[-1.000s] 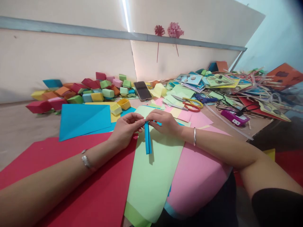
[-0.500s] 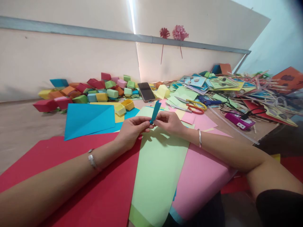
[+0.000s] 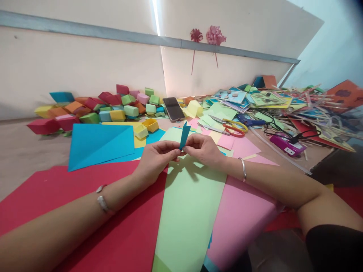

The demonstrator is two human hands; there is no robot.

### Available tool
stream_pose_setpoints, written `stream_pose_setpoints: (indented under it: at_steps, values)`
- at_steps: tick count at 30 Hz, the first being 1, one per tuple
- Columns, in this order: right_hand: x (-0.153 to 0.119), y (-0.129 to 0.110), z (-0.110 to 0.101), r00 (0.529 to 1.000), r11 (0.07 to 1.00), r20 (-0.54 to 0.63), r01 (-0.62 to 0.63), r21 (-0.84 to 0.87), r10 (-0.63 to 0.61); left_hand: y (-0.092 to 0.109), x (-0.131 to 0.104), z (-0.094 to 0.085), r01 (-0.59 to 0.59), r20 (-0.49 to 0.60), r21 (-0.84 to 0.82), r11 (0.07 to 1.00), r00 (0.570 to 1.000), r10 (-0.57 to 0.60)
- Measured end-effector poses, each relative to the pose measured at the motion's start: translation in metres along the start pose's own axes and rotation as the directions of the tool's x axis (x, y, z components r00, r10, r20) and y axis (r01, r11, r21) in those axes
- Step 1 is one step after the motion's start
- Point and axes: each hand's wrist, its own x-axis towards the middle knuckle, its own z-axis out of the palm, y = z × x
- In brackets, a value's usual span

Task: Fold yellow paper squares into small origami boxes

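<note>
A narrow blue paper strip point(image 3: 185, 135) stands up between my two hands, its lower end pinched by the fingers of both. My left hand point(image 3: 159, 155) grips it from the left with thumb and forefinger, and my right hand point(image 3: 203, 149) does so from the right. Fingertips hide the bottom of the strip. Both hands are above a light green paper sheet point(image 3: 190, 204). A red sheet point(image 3: 121, 223) lies under my left forearm, and a pink sheet point(image 3: 241, 215) under my right.
Behind the left hand are blue paper point(image 3: 102, 143) and several small folded paper boxes point(image 3: 116, 115). A phone point(image 3: 173, 109) lies at the back. To the right are scissors point(image 3: 235, 127), a blue glue gun point(image 3: 251, 120), a purple power socket point(image 3: 287, 144) and heaped paper crafts point(image 3: 269, 99).
The blue strip looks shorter and shows a lengthwise crease or bend, with its top slightly lower. Both hands stay pinched on it. The view has shifted slightly.
</note>
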Motion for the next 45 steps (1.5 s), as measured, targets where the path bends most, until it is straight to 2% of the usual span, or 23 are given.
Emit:
stream_pose_setpoints:
  at_steps: [3, 7, 12, 19, 24, 27, 32, 35, 45]
  values:
    - [-0.001, -0.002, -0.001, 0.999, 0.999, 0.009, 0.038, -0.037, -0.038, 0.003, -0.001, 0.001, 0.022, -0.034, 0.028, 0.999, 0.999, -0.021]
    - [-0.002, -0.006, -0.001, 0.998, 0.98, 0.019, 0.057, -0.19, -0.055, 0.004, -0.003, 0.003, 0.028, -0.064, 0.046, 0.999, 0.998, -0.025]
    - [0.0, -0.007, 0.0, 0.993, 0.981, -0.031, -0.121, -0.15, 0.118, 0.0, -0.003, 0.003, 0.021, -0.045, 0.055, 0.998, 0.999, -0.019]
    - [0.0, -0.009, 0.003, 0.947, 0.946, -0.095, -0.314, -0.082, 0.306, -0.002, -0.002, 0.004, 0.081, -0.016, 0.031, 0.996, 0.997, -0.081]
    - [0.0, -0.01, 0.005, 0.963, 0.963, -0.035, -0.269, -0.004, 0.269, -0.001, -0.002, 0.004, 0.091, -0.041, 0.024, 0.996, 0.995, -0.09]
    - [0.0, -0.009, 0.005, 0.961, 0.963, -0.067, -0.268, 0.016, 0.268, -0.001, -0.002, 0.003, 0.095, -0.036, 0.024, 0.995, 0.995, -0.094]
    - [0.0, -0.011, 0.004, 0.941, 0.943, -0.092, -0.33, -0.046, 0.325, 0.002, -0.001, 0.001, 0.115, -0.022, 0.047, 0.992, 0.993, -0.114]
    - [0.0, -0.012, 0.005, 0.944, 0.944, -0.092, -0.323, -0.071, 0.316, 0.003, -0.001, 0.002, 0.128, -0.022, 0.074, 0.989, 0.992, -0.126]
    - [0.0, -0.009, 0.007, 0.973, 0.973, -0.114, -0.21, -0.093, 0.199, 0.0, -0.002, 0.004, 0.034, -0.058, 0.118, 0.992, 0.998, -0.027]
